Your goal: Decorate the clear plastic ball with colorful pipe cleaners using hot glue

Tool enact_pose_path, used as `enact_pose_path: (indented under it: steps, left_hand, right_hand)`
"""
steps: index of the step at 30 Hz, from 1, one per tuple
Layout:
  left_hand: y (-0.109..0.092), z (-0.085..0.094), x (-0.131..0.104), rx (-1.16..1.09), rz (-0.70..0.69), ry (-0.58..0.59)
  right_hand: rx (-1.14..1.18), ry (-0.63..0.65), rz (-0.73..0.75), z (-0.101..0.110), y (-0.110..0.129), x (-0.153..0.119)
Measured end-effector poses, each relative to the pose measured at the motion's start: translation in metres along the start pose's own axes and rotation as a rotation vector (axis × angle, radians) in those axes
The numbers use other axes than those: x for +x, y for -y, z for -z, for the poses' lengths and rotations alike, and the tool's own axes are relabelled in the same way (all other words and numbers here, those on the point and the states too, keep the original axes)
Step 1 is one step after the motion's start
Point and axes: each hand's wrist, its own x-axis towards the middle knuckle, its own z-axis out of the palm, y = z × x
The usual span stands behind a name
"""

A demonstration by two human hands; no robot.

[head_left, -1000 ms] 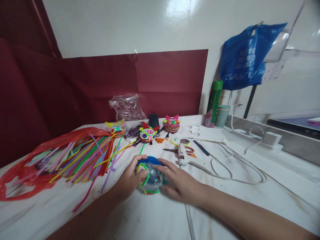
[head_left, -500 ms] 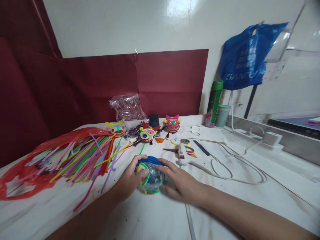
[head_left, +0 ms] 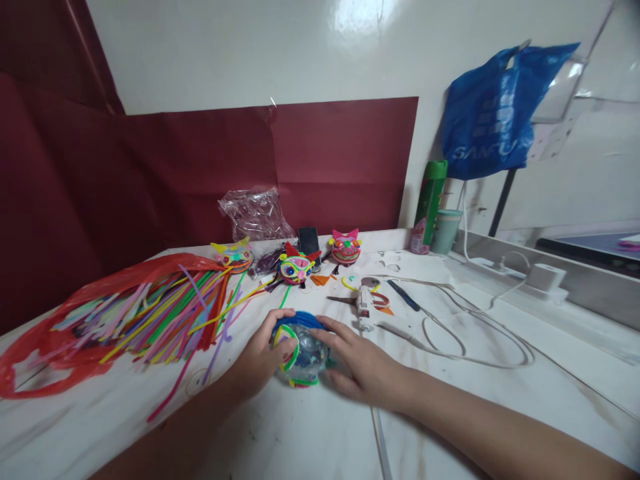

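Between both hands, low in the middle of the head view, is a clear plastic ball [head_left: 311,351] with blue pipe cleaner across its top and green, yellow and pink coils on its left side and bottom. My left hand [head_left: 267,353] grips its left side, thumb over the coil. On the other side my right hand [head_left: 357,360] has its fingers curved over the ball's upper right. Beyond stand finished-looking animal heads of coiled pipe cleaner: a multicoloured one [head_left: 296,267], a pink one [head_left: 345,248] and a yellow-eared one [head_left: 233,255].
Loose pipe cleaners [head_left: 165,313] fan out over a red plastic bag [head_left: 95,290] at left. A glue gun [head_left: 365,303] lies across scissors [head_left: 345,301], its cord looping right. Behind are a phone [head_left: 309,241], a green spray can [head_left: 429,207], a cup [head_left: 446,231] and a power strip [head_left: 530,285].
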Motion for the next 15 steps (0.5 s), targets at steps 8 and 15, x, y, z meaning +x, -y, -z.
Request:
enact_pose_path:
  steps: [8, 15]
  left_hand:
    - [0.0002, 0.0005, 0.0007, -0.006, 0.006, 0.007]
    - [0.0008, 0.0005, 0.0003, -0.002, 0.000, -0.001]
  right_hand:
    - [-0.002, -0.005, 0.005, -0.0005, -0.0007, -0.0001]
    - [0.000, 0.001, -0.002, -0.0007, -0.0012, -0.0001]
